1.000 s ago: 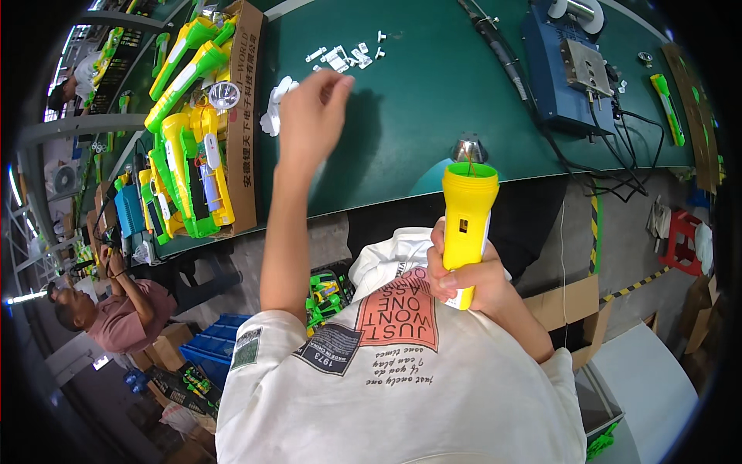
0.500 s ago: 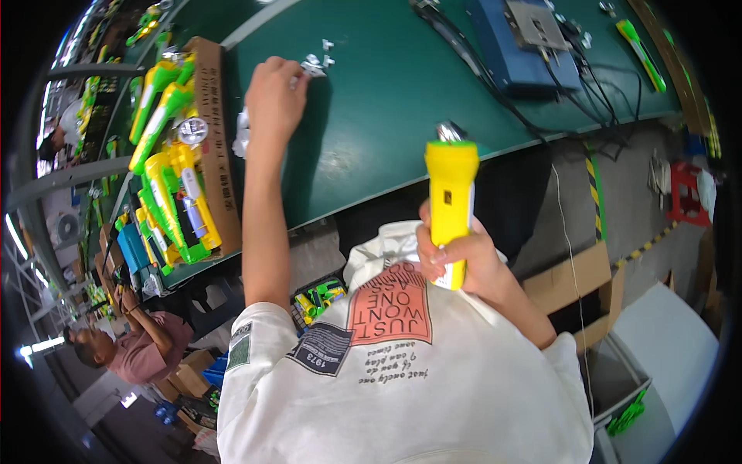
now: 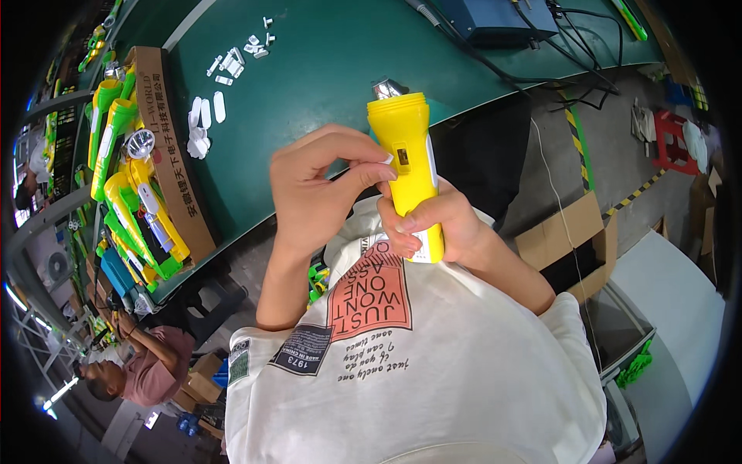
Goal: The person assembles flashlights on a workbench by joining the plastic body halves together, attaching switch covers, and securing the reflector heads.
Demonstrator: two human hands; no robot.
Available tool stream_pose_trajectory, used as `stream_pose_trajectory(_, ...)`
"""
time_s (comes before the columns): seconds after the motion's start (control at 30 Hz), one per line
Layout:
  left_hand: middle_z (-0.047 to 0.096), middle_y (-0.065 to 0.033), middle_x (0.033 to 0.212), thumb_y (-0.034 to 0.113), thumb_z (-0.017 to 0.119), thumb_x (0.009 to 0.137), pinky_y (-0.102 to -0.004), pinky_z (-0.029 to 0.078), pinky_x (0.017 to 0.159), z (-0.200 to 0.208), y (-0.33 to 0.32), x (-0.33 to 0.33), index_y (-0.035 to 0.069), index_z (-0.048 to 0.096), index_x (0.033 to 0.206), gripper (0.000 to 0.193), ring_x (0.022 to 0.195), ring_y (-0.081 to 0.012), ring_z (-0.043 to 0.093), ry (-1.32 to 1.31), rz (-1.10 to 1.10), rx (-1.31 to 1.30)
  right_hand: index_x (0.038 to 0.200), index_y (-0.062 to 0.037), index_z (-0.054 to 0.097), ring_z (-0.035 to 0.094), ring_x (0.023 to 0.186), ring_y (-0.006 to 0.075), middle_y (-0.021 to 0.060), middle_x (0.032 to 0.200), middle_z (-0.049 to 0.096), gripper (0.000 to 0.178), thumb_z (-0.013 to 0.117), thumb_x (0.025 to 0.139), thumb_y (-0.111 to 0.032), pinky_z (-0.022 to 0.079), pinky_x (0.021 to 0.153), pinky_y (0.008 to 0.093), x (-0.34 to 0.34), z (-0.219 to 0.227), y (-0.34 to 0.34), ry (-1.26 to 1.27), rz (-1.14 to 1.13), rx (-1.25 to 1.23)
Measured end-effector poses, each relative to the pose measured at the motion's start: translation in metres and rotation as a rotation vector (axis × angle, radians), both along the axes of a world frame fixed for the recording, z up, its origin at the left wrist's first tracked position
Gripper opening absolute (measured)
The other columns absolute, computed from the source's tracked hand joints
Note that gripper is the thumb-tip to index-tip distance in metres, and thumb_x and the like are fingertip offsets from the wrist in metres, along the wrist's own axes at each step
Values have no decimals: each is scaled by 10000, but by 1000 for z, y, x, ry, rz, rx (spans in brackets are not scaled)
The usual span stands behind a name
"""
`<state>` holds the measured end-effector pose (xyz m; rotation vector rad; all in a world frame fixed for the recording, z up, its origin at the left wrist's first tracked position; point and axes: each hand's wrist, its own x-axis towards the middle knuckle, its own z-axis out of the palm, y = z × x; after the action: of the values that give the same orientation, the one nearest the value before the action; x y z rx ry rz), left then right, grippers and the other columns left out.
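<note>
My right hand (image 3: pixel 444 220) is wrapped round the lower part of a yellow flashlight body (image 3: pixel 410 147), which stands nearly upright with its wide end up. A shiny reflector (image 3: pixel 389 89) shows at that upper end. In the flashlight's side is a small dark rectangular slot (image 3: pixel 403 157). My left hand (image 3: pixel 325 178) pinches a small white plastic piece (image 3: pixel 389 159) between thumb and forefinger, right beside this slot; whether it touches the body I cannot tell. On the table lie several small white pieces (image 3: pixel 230 63) and white oval pieces (image 3: pixel 219 107).
A cardboard box (image 3: pixel 174 155) of yellow and green flashlights stands at the left on the green table (image 3: pixel 309 62). Toward the back right sit a blue device (image 3: pixel 495 19) and black cables (image 3: pixel 595 46). An open carton (image 3: pixel 560 232) is at my right; a co-worker (image 3: pixel 147 359) is at far left.
My left hand has come from the small parts on the table to the flashlight, now with a white piece in its pinch. The flashlight has shifted left and up in view.
</note>
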<state>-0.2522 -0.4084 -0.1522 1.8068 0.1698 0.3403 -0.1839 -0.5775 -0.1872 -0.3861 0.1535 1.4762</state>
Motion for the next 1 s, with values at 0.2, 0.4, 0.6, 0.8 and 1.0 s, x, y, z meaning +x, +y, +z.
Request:
stream_pose_trajectory(0.2,649,-118,832,-127,708,699,-224,501,626,0,-8,0,-67,693,849,161,727,-150,620,51,81,-48,991,-64,461,499,497,190,98,670,506,389,602,636,11,423,502,343,-1,-4,1,-38,37,29)
stream_pose_trajectory(0.4,621,-63,801,-64,735,679,-226,477,592,-6,-14,5,6,732,825,161,672,-124,594,-36,179,-80,949,-8,485,521,484,198,111,645,536,355,634,628,-22,447,477,343,-2,0,5,-96,25,-35)
stream_pose_trajectory(0.6,581,-49,818,-42,780,655,-215,445,567,-9,-15,7,-18,679,879,246,648,-86,523,-14,182,-118,953,-7,479,522,484,193,111,657,541,365,650,631,-21,441,470,334,-1,3,5,-124,6,-56)
stream_pose_trajectory(0.8,598,-76,900,-55,772,676,-241,483,735,-11,-16,5,-28,549,1144,519,811,-123,577,145,180,-333,944,-2,484,529,481,188,110,655,547,346,649,639,-6,440,464,326,-3,5,4,-179,4,-106)
stream_pose_trajectory(1.0,651,-97,979,42,743,773,-241,518,663,-17,-6,7,-34,535,1162,448,834,-126,629,331,-65,-580,912,8,497,535,479,186,118,657,555,303,643,647,-5,441,456,325,-4,19,2,-223,59,-144)
